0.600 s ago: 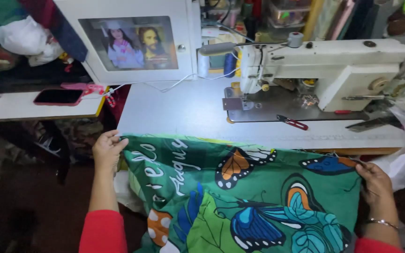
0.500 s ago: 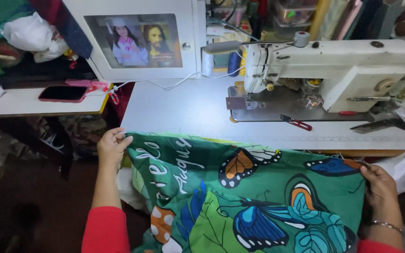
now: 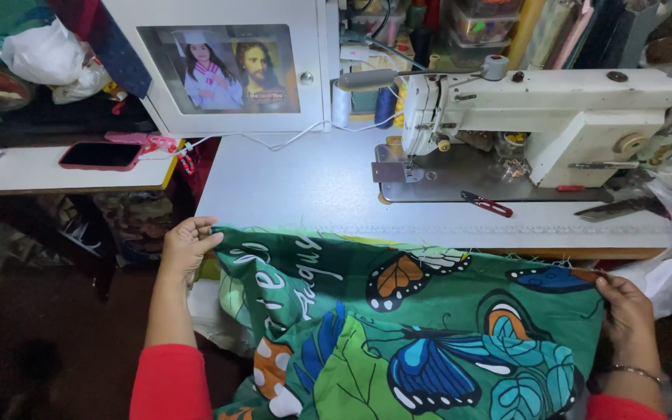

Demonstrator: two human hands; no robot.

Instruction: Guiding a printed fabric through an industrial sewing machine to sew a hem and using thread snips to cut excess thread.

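Note:
A green fabric (image 3: pixel 398 327) printed with butterflies, leaves and white lettering is stretched across my lap below the table's front edge. My left hand (image 3: pixel 187 247) grips its upper left corner. The upper right corner is held by my right hand (image 3: pixel 625 305), which wears a thin bracelet. Both sleeves are red. A white sewing machine (image 3: pixel 554 124) stands on the grey table (image 3: pixel 297 187) beyond the fabric, its needle end towards the left.
Red-handled snips (image 3: pixel 487 204) and dark shears (image 3: pixel 624 208) lie by the machine. A framed picture (image 3: pixel 219 68) leans at the back, with thread cones (image 3: pixel 341 105) beside it. A phone in a pink case (image 3: pixel 101 155) rests on a side table at left.
The view has shifted slightly. Both hands keep their grip on the fabric's top corners, and it stays spread at about the same place.

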